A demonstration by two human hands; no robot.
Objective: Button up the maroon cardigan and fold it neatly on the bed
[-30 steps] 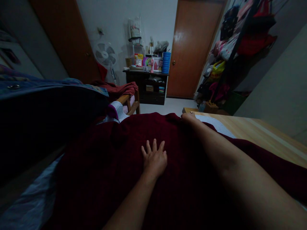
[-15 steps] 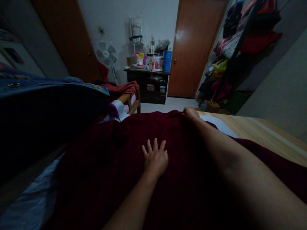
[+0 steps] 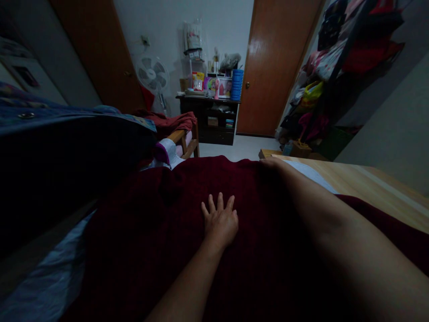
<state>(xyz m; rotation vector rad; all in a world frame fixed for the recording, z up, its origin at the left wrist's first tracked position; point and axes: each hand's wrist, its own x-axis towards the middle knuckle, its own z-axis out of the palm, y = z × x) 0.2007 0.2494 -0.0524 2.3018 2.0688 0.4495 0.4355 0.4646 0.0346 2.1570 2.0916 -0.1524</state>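
A large dark red cloth [image 3: 187,201] spreads over the surface in front of me and falls away at its far edge. My left hand [image 3: 221,223] lies flat on the middle of it, palm down, fingers spread. Stretched forward to the cloth's far right edge, my right hand [image 3: 271,162] grips that edge; its fingertips are hidden. White-grey fabric [image 3: 306,172] shows from under the cloth beside my right forearm, and more pale fabric [image 3: 47,273] shows at the lower left.
A light wooden board [image 3: 368,179] borders the cloth on the right. Blue patterned fabric [image 3: 67,115] hangs at the left, near a wooden chair [image 3: 191,145] draped with reddish cloth. Farther off stand a fan [image 3: 153,74], a dark cabinet [image 3: 206,134], a door [image 3: 271,67] and hanging bags [image 3: 335,58].
My right hand has dropped lower at the cloth's far edge, its fingers now less visible. My left hand stays flat on the cloth. The whole view has shifted slightly.
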